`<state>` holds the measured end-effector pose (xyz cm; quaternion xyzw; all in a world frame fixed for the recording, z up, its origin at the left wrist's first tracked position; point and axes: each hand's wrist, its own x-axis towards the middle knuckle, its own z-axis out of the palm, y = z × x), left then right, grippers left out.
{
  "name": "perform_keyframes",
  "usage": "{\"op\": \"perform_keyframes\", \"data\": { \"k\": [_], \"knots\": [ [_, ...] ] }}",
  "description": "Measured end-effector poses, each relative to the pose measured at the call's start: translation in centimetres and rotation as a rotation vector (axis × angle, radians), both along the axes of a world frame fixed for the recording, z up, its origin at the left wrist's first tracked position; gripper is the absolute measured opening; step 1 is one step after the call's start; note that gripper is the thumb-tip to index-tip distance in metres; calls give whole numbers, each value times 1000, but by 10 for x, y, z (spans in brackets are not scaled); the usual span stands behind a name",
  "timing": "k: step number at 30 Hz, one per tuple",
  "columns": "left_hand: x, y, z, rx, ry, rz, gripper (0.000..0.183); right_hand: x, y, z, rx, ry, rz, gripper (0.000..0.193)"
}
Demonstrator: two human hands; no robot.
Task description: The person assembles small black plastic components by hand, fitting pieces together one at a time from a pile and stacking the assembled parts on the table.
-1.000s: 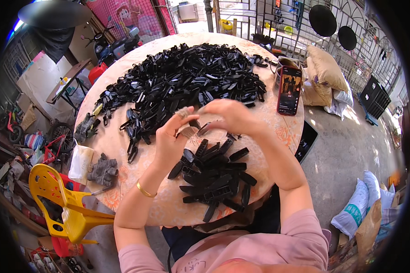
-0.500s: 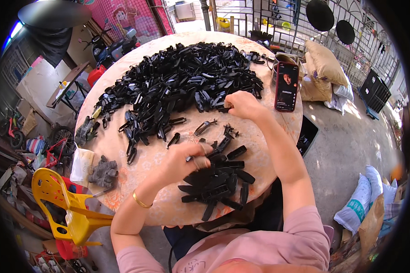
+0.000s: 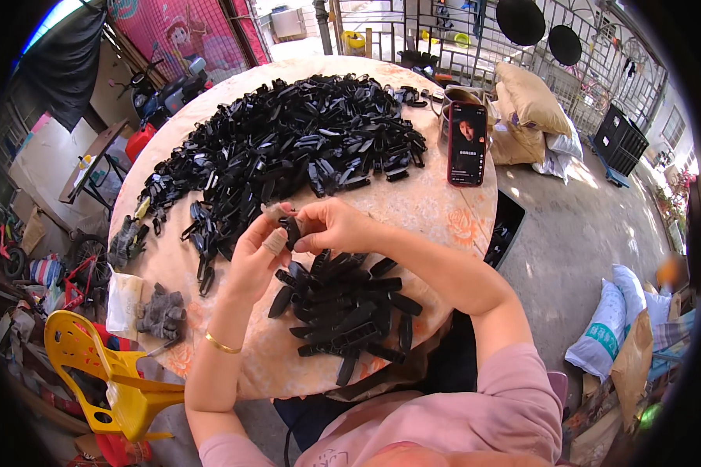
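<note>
A small black plastic part is pinched between my two hands above the middle of the table. My left hand, with tan wrapping on its fingers, grips it from the left, and my right hand from the right. Part of the piece is hidden behind the fingers. Just below my hands lies a loose stack of longer black pieces. Beyond them spreads a large heap of small black plastic parts, elongated and tangled together.
A patterned cloth covers the round table. A phone leans upright against a metal container at the right. Grey gloves and a white packet lie at the left edge, by a yellow chair. Filled sacks stand beyond.
My right hand has come back from the heap's right edge to meet my left, which has moved up and left off the near stack. Both now hold a black part. The view has shifted slightly.
</note>
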<state>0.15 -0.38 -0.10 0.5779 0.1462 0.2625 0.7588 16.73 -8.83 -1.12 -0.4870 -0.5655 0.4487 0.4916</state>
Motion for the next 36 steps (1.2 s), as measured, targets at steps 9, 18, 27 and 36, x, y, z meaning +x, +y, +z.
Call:
{"op": "perform_keyframes", "data": {
  "k": [9,18,27,36],
  "knots": [
    [-4,11,-3,89,-44,51,28,29,6,-14,421,-914,-223,30],
    [-6,9,-14,147,65,109,31,15,8,-6,466,-722,-415,19],
    [-2,-6,-10,219,50,242,28,-19,-4,1,467,-359,-460,23],
    [-5,-3,-9,293,112,266,31,-27,-8,6,601,-577,-536,20]
  ]
}}
